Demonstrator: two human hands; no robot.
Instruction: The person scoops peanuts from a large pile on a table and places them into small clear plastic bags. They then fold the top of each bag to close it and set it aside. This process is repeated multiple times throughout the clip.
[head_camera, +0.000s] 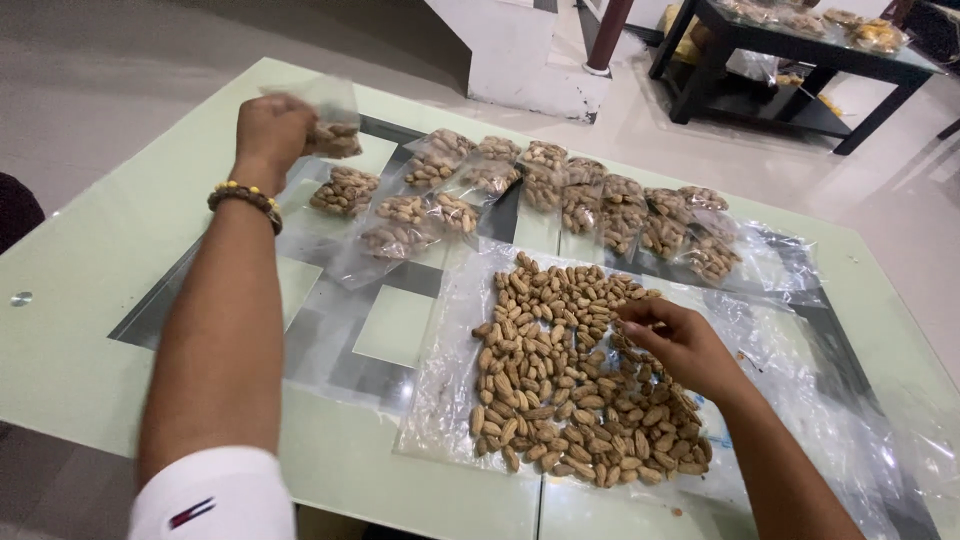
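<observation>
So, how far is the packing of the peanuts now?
About a dozen filled small bags already lie in a row at the far side of the table. The left hand holds one more bag of peanuts there; the right hand reaches into the loose peanuts. That large pile on the plastic sheet is still unpacked.

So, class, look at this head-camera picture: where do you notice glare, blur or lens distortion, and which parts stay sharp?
Head view: the left hand and the small peanut bag it holds are slightly motion-blurred; the loose peanut pile is sharp; soft glare shows on the clear plastic sheet and the glass table; the wide lens stretches the left forearm near the frame edge; lighting is even, with faint shadows.
</observation>
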